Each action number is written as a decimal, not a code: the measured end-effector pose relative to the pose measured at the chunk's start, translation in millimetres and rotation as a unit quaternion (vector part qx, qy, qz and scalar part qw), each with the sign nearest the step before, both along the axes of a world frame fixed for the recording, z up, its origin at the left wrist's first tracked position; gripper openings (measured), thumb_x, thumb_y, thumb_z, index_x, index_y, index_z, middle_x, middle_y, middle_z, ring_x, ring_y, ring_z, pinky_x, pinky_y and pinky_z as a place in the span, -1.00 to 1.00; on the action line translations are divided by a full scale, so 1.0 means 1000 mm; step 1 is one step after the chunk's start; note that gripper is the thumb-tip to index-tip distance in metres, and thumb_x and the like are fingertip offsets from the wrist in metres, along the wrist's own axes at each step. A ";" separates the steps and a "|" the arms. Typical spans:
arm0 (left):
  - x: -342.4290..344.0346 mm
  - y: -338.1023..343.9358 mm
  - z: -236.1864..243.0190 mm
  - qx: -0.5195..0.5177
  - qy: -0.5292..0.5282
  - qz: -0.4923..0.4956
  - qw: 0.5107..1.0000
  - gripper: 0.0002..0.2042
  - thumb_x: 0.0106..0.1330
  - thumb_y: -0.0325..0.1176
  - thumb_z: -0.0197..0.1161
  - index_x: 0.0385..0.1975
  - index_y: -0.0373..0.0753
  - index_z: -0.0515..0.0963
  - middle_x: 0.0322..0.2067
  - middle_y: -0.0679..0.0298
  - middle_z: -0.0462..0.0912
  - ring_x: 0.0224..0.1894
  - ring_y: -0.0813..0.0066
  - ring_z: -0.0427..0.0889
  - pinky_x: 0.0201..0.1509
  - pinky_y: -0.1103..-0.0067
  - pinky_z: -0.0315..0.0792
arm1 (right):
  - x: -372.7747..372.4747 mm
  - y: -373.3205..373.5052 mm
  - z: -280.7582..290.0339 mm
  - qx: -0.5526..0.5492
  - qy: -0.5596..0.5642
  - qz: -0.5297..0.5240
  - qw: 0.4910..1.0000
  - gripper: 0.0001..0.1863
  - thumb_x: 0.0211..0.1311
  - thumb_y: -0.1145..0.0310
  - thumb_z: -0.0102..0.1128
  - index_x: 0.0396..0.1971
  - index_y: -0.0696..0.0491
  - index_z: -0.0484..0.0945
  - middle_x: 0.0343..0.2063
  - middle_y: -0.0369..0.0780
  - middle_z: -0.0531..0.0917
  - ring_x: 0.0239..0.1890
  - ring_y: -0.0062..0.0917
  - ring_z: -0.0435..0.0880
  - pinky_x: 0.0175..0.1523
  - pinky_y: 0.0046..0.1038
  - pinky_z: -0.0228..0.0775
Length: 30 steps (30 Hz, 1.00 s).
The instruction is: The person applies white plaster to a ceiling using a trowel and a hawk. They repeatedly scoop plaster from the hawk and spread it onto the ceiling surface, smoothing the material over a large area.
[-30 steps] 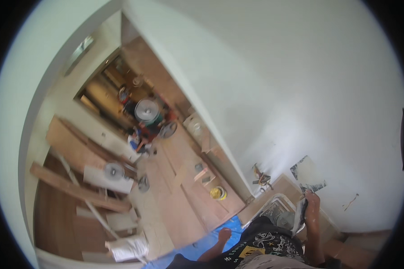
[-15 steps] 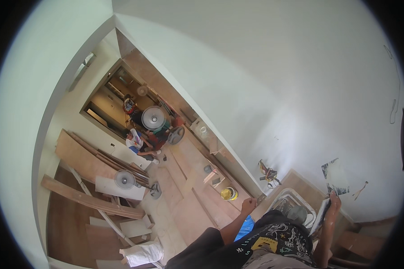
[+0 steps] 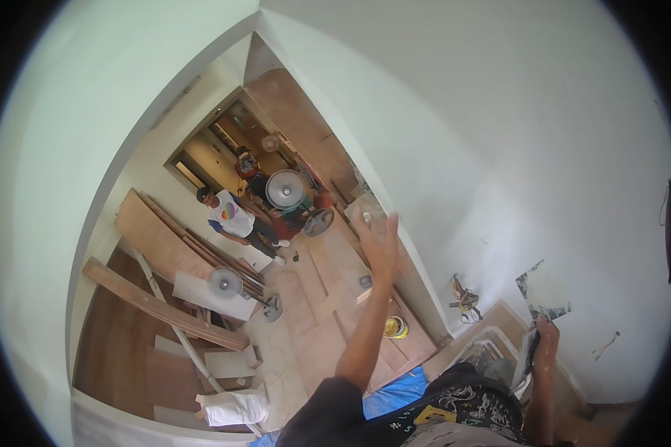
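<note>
against white wall [image 3: 499, 149], right hand [image 3: 546, 333] clamped on putty trowel [image 3: 542, 294]; left hand [image 3: 380, 242] raised, fingers apart, empty

A broad flat scraper blade [image 3: 542, 292], pale and smeared with dark patches, was gripped at its lower end in the right hand [image 3: 543, 337] and pressed flat against the white wall [image 3: 499, 149]. It angled up and slightly left from the fist. It lay well apart from the left hand [image 3: 380, 242], raised open-fingered and holding nothing.
</note>
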<state>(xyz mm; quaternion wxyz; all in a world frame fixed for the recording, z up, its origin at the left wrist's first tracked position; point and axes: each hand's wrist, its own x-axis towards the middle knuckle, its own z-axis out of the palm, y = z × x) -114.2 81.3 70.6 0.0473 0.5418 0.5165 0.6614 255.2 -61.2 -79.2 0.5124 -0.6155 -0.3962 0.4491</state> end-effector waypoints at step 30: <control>-0.014 0.064 0.013 0.107 0.211 0.030 0.971 -0.32 0.33 -0.50 0.05 0.36 -0.51 -0.15 0.40 -0.16 -0.18 0.44 -0.06 -0.14 0.47 0.30 -0.17 | -0.031 -0.032 0.050 0.079 -0.045 -0.024 0.996 -0.59 0.29 0.10 -0.03 -0.64 0.08 0.47 -0.71 -0.31 0.40 -0.62 -0.66 0.32 -0.48 -0.55 0.09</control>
